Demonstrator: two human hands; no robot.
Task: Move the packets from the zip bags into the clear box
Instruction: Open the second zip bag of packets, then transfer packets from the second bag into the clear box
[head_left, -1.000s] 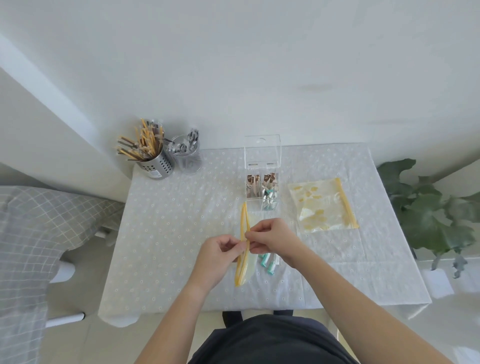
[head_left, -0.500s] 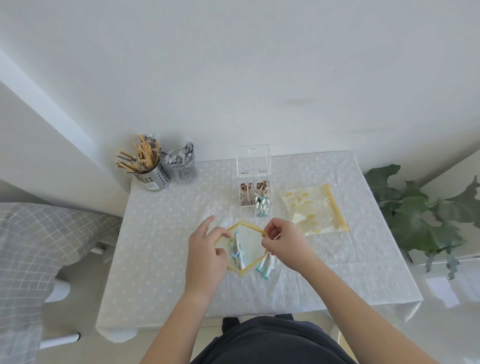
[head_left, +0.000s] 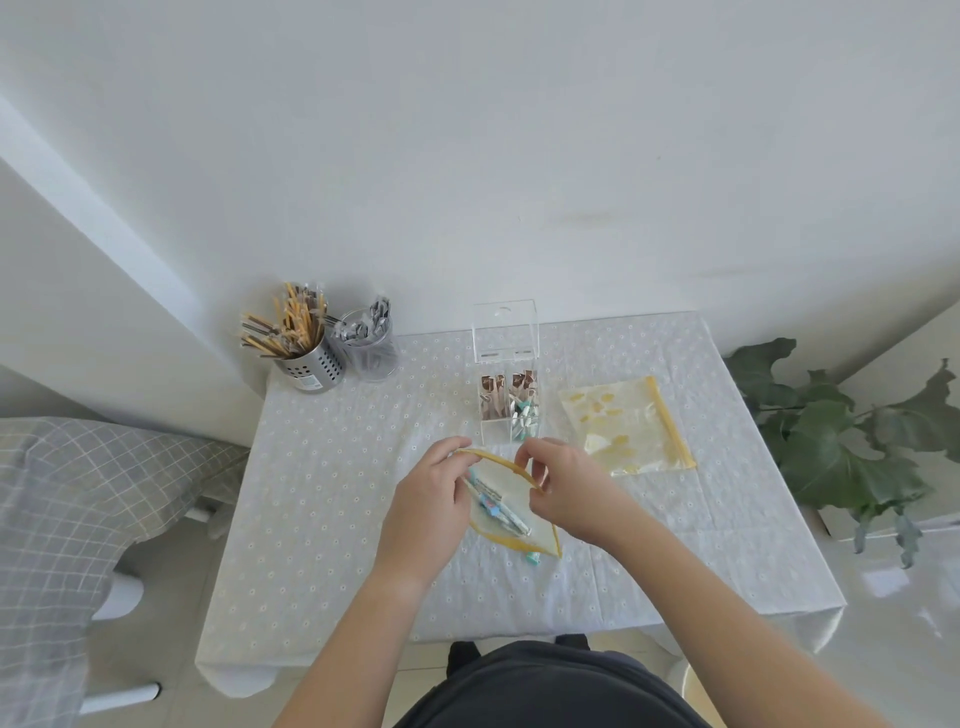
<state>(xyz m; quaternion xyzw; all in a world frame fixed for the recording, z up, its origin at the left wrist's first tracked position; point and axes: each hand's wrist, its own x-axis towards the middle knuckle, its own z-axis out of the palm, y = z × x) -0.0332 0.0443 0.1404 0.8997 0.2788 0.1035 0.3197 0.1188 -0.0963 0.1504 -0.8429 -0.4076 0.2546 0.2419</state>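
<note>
A yellow-edged zip bag (head_left: 511, 499) is held open above the table's middle. My left hand (head_left: 428, 506) pinches its left rim and my right hand (head_left: 563, 486) pinches its right rim. Teal and white packets (head_left: 498, 506) lie inside the bag, and one teal packet (head_left: 533, 558) pokes out below it. The clear box (head_left: 506, 431) stands just beyond the hands with its lid up, holding brown packets on the left and teal ones on the right. A second zip bag (head_left: 626, 423) lies flat to the right of the box.
A perforated metal cup of wooden sticks (head_left: 306, 358) and a clear cup of wrapped items (head_left: 371, 348) stand at the table's back left. A plant (head_left: 841, 431) is off the right edge. A chair with a checked cushion (head_left: 72, 493) is at the left.
The zip bag's mouth, nearly closed a second ago, has been pulled wide open by both hands. The hands moved slightly farther from me, towards the box.
</note>
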